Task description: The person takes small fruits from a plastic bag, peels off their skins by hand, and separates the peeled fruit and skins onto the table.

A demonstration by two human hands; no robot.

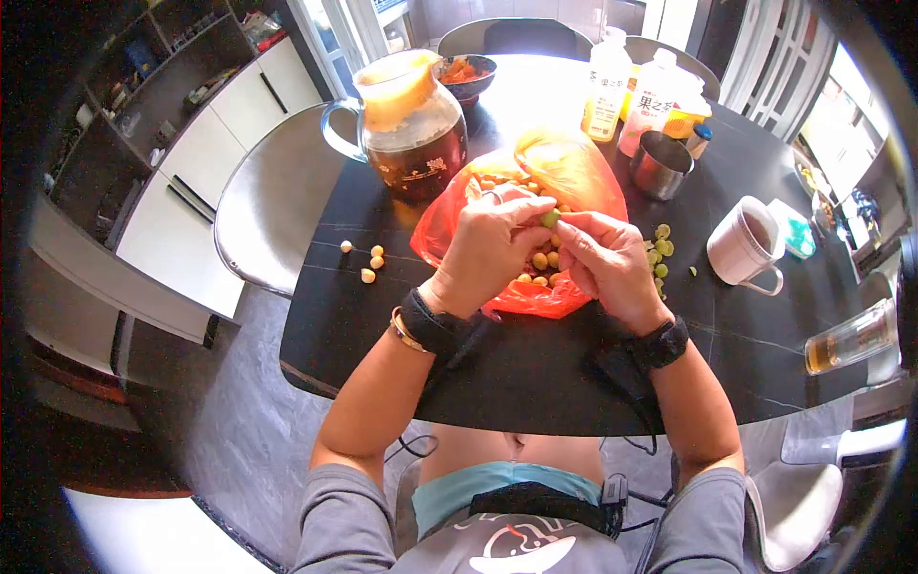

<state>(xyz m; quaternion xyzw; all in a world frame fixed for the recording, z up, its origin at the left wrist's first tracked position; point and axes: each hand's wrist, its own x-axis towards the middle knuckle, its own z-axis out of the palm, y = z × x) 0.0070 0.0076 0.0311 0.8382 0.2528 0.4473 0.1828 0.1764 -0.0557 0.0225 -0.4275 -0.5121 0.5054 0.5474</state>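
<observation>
Over an open red plastic bag (574,172), my left hand (492,239) and my right hand (617,263) meet at the fingertips. Between them is a small green round piece (550,218), pinched by the fingers of both hands. Small round yellow-brown fruits (540,260) fill the bag below and behind my fingers. Several pale round pieces (377,256) lie on the black table to the left of the bag. A cluster of green pieces (660,251) lies just right of my right hand.
On the black table (535,373) stand a glass pitcher (411,143) of dark liquid, a bowl (467,78), bottles (604,91), a metal cup (660,167), a white mug (744,244) and a drinking glass (849,340). Chairs surround the table.
</observation>
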